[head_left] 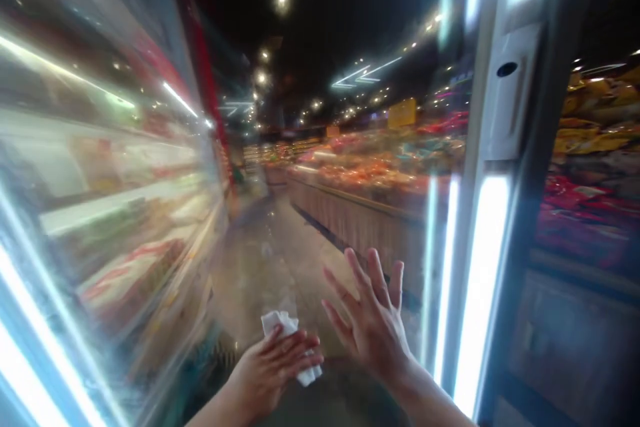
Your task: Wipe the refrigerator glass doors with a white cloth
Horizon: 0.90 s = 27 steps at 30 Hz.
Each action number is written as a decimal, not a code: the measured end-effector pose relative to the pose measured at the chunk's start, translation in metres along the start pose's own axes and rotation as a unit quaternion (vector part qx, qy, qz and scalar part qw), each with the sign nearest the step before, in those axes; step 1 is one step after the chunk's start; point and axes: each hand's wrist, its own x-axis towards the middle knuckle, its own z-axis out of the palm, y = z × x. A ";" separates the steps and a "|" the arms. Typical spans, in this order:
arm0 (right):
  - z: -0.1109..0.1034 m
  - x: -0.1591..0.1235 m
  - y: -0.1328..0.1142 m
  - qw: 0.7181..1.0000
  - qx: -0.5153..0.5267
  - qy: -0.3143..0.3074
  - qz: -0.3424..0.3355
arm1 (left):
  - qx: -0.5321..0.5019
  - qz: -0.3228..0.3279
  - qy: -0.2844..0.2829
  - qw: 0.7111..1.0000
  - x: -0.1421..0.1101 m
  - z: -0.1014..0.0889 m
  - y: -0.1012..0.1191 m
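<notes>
My left hand (273, 370) is low in the middle of the head view, its fingers over a crumpled white tissue (309, 373) that shows above and below them. To its right, my right hand (373, 320) is raised with its fingers spread and nothing in it. Both hands have their backs toward me. They seem to be at a clear glass pane, but I cannot tell whether the right palm touches it.
A bright light strip (483, 293) and a pale box (513, 93) are on the upright frame at right. Lit shelves (125, 207) with packed goods blur along the left. Beyond the hands, an aisle floor (265, 240) runs beside a long wooden display stand (350, 213) heaped with packets.
</notes>
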 end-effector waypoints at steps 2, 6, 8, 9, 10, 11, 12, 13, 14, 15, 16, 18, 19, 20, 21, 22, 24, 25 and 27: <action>-0.002 0.035 0.009 0.998 -0.016 0.015 -0.063 | 0.011 -0.002 -0.003 1.000 0.005 -0.018 -0.041; -0.011 0.113 0.018 0.987 -0.025 0.043 -0.152 | 0.025 -0.195 0.058 0.979 0.064 -0.075 -0.144; -0.013 0.136 0.013 0.985 -0.026 0.047 -0.165 | 0.030 -0.256 0.093 0.962 0.081 -0.088 -0.160; -0.012 0.141 0.010 0.985 -0.027 0.044 -0.165 | 0.031 -0.259 0.102 0.960 0.082 -0.088 -0.155; -0.011 0.143 0.007 0.985 -0.026 0.038 -0.165 | 0.030 -0.241 0.106 0.964 0.077 -0.083 -0.145; -0.009 0.142 0.006 0.985 -0.026 0.030 -0.168 | 0.030 -0.201 0.103 0.974 0.068 -0.076 -0.133; -0.007 0.139 0.006 0.984 -0.026 0.021 -0.176 | 0.029 -0.142 0.088 0.986 0.057 -0.068 -0.122; -0.006 0.138 0.009 0.981 -0.027 0.011 -0.191 | 0.033 -0.077 0.066 0.994 0.047 -0.062 -0.116; -0.006 0.138 0.013 0.977 -0.030 0.001 -0.211 | 0.042 -0.028 0.046 0.998 0.040 -0.060 -0.116; -0.007 0.141 0.018 0.972 -0.034 -0.010 -0.234 | 0.048 0.000 0.039 0.998 0.039 -0.062 -0.125; -0.010 0.146 0.024 0.966 -0.037 -0.020 -0.256 | 0.051 0.003 0.038 0.998 0.044 -0.069 -0.140; -0.017 0.164 0.035 0.958 -0.041 -0.025 -0.284 | 0.050 -0.063 0.069 0.994 0.069 -0.093 -0.182; -0.021 0.174 0.039 0.957 -0.041 -0.020 -0.286 | 0.051 -0.122 0.092 0.987 0.086 -0.106 -0.202; -0.025 0.184 0.041 0.959 -0.040 -0.011 -0.281 | 0.049 -0.188 0.116 0.974 0.103 -0.116 -0.217; -0.027 0.191 0.043 0.961 -0.038 -0.001 -0.272 | 0.044 -0.243 0.137 0.959 0.116 -0.122 -0.225; -0.029 0.196 0.044 0.964 -0.037 0.005 -0.262 | 0.042 -0.272 0.154 0.949 0.125 -0.123 -0.224; -0.033 0.198 0.046 0.967 -0.036 -0.005 -0.254 | 0.044 -0.238 0.151 0.958 0.127 -0.113 -0.204; -0.034 0.197 0.048 0.966 -0.034 -0.012 -0.258 | 0.048 -0.178 0.129 0.974 0.121 -0.105 -0.188; -0.037 0.193 0.055 0.963 -0.037 -0.024 -0.266 | 0.052 -0.032 0.082 0.995 0.109 -0.091 -0.166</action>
